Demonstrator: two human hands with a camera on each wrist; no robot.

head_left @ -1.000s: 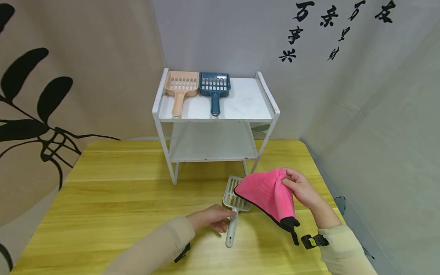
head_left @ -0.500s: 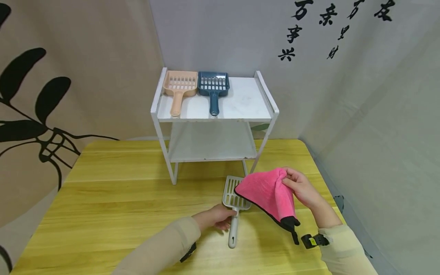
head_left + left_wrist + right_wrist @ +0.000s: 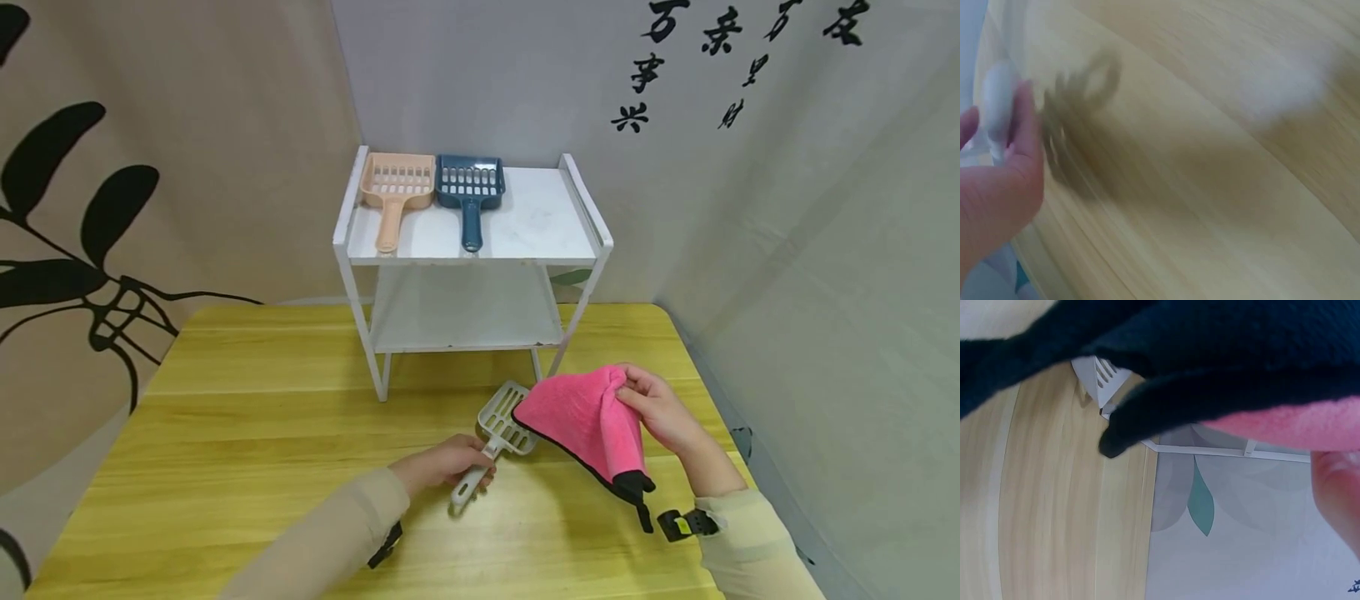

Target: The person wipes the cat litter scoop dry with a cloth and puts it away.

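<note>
My left hand (image 3: 447, 463) grips the handle of a pale grey litter scoop (image 3: 501, 414) by pinching it between thumb and fingers. The slotted head points away, toward the shelf, tilted a little right. In the left wrist view the scoop's handle (image 3: 999, 103) is between thumb and fingers, above its shadow on the wood. On the right, my right hand (image 3: 654, 408) pinches a pink cloth (image 3: 573, 412) with black edging, which hangs down and overlaps the scoop head's right side. Dark edging of the cloth (image 3: 1235, 369) fills the top of the right wrist view.
Behind the scoop stands a white two-tier shelf (image 3: 468, 308) on the wooden table (image 3: 262, 417). On its top tier lie a peach litter scoop (image 3: 396, 187) and a dark blue litter scoop (image 3: 470, 190), side by side. Curtain-like walls surround the table's back and right.
The grey scoop has turned, its handle swinging left toward my left hand, which now holds it lower down and has shifted slightly left. My right hand and the cloth stay in place.
</note>
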